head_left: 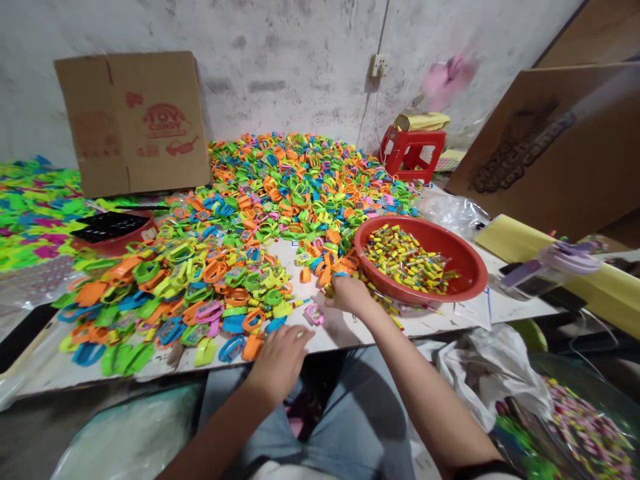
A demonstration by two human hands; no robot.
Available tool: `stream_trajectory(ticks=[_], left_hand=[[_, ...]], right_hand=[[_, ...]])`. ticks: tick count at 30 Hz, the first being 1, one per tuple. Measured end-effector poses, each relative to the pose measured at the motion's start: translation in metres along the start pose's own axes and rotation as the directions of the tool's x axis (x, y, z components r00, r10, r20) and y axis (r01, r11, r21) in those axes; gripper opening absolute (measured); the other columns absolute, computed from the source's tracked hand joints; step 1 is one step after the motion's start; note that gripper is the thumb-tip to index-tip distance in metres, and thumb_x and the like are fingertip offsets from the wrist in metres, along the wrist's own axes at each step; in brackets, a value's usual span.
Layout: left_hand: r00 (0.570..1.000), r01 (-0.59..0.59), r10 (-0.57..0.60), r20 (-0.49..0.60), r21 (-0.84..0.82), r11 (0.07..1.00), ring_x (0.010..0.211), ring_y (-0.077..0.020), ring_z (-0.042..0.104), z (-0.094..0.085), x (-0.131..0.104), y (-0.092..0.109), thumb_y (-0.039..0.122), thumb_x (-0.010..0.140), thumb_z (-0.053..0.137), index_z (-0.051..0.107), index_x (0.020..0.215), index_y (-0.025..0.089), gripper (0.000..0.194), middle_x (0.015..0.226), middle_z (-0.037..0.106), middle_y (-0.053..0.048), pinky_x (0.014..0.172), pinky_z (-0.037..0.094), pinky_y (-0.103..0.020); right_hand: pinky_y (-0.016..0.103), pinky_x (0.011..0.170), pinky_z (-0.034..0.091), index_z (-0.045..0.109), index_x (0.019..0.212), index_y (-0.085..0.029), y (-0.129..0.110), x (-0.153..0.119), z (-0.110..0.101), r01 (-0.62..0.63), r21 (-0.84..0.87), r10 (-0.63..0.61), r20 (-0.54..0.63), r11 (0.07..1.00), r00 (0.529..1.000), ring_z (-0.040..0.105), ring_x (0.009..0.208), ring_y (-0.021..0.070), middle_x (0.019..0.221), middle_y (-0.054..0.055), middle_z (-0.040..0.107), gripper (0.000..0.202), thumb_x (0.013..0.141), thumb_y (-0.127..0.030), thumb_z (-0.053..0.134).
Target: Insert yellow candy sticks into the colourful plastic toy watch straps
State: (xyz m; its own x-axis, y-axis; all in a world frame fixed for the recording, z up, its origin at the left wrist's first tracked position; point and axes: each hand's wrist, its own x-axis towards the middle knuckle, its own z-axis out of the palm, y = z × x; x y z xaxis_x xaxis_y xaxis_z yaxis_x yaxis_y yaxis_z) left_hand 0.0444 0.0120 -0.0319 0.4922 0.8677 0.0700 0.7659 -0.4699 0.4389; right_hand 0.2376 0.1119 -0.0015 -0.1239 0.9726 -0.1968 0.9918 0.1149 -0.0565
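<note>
My left hand (pixel 281 360) rests at the table's front edge, beside the near pile of colourful toy watches (pixel 210 287); its fingers are loosely bent and nothing shows in them. A pink toy watch (pixel 315 314) lies on the white table surface between my two hands. My right hand (pixel 349 295) reaches to the small candy pieces and orange watches left of the red basin (pixel 475 280). Its fingertips are curled down, and whatever they hold is hidden. Yellow-wrapped candy tubes (pixel 405 260) fill much of the basin.
A large heap of toy watches (pixel 300 180) spreads back to the wall. A cardboard box (pixel 135 127) stands back left, a red stool (pixel 414 153) back right. At right are a purple fan (pixel 565 260) and a plastic bag (pixel 490 373). A black phone-like object (pixel 23 337) lies far left.
</note>
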Motion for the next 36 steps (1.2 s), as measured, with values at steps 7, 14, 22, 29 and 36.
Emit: stream_trajectory(ticks=[7, 14, 22, 29, 36], left_hand=[[0.996, -0.04, 0.03, 0.088, 0.11, 0.993, 0.112, -0.0292, 0.053, 0.026, 0.08, 0.007, 0.0, 0.085, 0.035, 0.061, 0.12, 0.01, 0.045, 0.122, 0.062, -0.018, 0.095, 0.039, -0.046], [0.994, -0.028, 0.027, 0.11, 0.006, 1.0, 0.091, -0.0223, 0.059, 0.023, 0.077, -0.009, 0.007, 0.083, 0.048, 0.066, 0.09, 0.013, 0.02, 0.094, 0.065, -0.012, 0.085, 0.045, -0.035], [0.984, 0.1, -0.166, -0.066, -0.567, 0.817, 0.115, -0.0222, 0.054, 0.024, 0.004, -0.009, 0.032, 0.087, 0.052, 0.059, 0.085, 0.02, 0.014, 0.12, 0.06, -0.009, 0.101, 0.039, -0.037], [0.869, 0.44, -0.396, 0.295, -0.827, 0.349, 0.081, -0.018, 0.063, 0.027, -0.058, 0.006, 0.052, 0.08, 0.056, 0.051, 0.086, 0.021, 0.032, 0.088, 0.064, -0.003, 0.075, 0.05, -0.031], [0.806, 0.453, -0.49, 0.332, -0.878, 0.15, 0.087, -0.0183, 0.064, 0.038, -0.051, 0.003, 0.04, 0.07, 0.063, 0.058, 0.106, 0.021, 0.041, 0.098, 0.064, -0.004, 0.077, 0.048, -0.029]], right_hand=[[0.03, 0.068, 0.048, 0.066, 0.098, -0.013, 0.028, -0.041, 0.042, -0.103, 0.038, 0.104, -0.023, 0.994, 0.994, 0.069, 0.087, 0.0273, 0.09, 0.016, 0.071, 0.023, 0.088, -0.033, 0.06], [0.029, 0.073, 0.046, 0.063, 0.095, -0.017, 0.036, -0.051, 0.069, -0.125, 0.158, 0.155, -0.195, 0.98, 0.968, 0.065, 0.09, 0.0226, 0.095, 0.01, 0.067, 0.015, 0.092, -0.026, 0.051], [0.03, 0.084, 0.044, 0.055, 0.095, -0.014, 0.036, -0.049, 0.094, -0.035, 0.237, 0.109, -0.307, 0.971, 0.945, 0.056, 0.094, 0.0222, 0.097, 0.012, 0.059, 0.01, 0.089, -0.013, 0.047], [0.033, 0.08, 0.043, 0.049, 0.093, -0.014, 0.043, -0.044, 0.101, -0.037, 0.306, 0.147, -0.345, 0.951, 0.927, 0.054, 0.089, 0.0246, 0.092, 0.014, 0.058, 0.014, 0.085, -0.008, 0.038], [0.034, 0.075, 0.044, 0.047, 0.103, -0.011, 0.038, -0.039, 0.096, -0.022, 0.484, 0.201, -0.322, 0.875, 0.925, 0.058, 0.085, 0.0257, 0.091, 0.016, 0.061, 0.022, 0.085, -0.011, 0.034]])
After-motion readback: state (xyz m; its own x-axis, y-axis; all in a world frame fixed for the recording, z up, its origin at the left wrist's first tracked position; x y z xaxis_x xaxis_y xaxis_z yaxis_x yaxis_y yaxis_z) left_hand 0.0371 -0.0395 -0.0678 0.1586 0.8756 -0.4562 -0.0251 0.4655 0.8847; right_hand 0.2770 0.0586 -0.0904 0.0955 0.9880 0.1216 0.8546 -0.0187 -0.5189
